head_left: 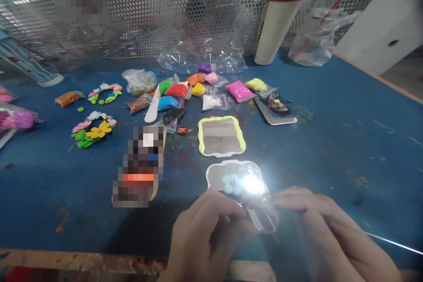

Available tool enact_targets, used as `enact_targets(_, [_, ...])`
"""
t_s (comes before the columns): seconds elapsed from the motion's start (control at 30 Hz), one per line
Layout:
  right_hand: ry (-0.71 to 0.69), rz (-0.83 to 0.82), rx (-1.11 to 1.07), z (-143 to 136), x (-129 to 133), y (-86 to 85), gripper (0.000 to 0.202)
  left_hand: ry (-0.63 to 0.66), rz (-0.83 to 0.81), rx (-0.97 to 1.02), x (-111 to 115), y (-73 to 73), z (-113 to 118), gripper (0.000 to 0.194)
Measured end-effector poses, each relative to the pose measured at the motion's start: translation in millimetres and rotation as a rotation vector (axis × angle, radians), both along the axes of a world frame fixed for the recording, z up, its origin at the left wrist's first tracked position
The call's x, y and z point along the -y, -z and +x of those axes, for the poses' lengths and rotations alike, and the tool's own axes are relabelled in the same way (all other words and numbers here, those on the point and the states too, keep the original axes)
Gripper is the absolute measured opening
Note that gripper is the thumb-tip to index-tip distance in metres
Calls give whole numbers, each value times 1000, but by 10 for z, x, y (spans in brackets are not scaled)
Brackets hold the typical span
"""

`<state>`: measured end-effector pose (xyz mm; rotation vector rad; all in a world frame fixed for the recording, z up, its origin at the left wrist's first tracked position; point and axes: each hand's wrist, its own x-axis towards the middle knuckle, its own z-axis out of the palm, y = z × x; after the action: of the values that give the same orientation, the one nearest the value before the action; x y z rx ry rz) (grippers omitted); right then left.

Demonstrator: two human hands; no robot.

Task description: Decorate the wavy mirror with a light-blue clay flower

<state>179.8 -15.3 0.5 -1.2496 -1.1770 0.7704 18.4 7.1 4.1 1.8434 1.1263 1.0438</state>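
Note:
My left hand [211, 224] is closed at the near edge of a white-framed mirror [214, 174], its fingertips gripping a small clear plastic bag [269, 220]. From the other side my right hand [327, 224], blurred by motion, pinches the same bag. What the bag contains is hard to make out. A pale blue clay flower [232, 183] lies on this mirror, beside a bright glare. Just beyond it lies a second mirror [221, 136], its frame partly covered in yellow-green clay.
Several bags of coloured clay [178, 90] lie across the back, with a white spatula [153, 105]. Left are two decorated clay rings [95, 130] and a phone [140, 167] with a blurred-out screen. A tall tumbler [280, 22] and plastic cup [312, 39] stand by the mesh panel.

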Motion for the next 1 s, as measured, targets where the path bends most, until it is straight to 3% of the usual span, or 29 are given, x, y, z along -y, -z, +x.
enact_targets(0.13, [-28,39,-50,24,17,5,17,-11,-81,40,19,-47,27,12])
enact_targets(0.23, [-129,60,-170,54,16,16,16,-39,-124,54,33,-55,50,14])
enact_targets(0.37, [-235,-105,-324,53,7,16,26,-58,-127,55,27,-42,63,11])
enact_targets(0.47, [-248,-192,-404,5,20,15,25,-47,-128,52,16,-29,62,10])
enact_targets(0.7, [-244,-225,-562,-108,46,48,22,-30,-83,56,23,-24,67,12])
enact_targets(1.0, [-189,-272,-539,-107,42,26,24,1,-20,78,24,-60,65,11])
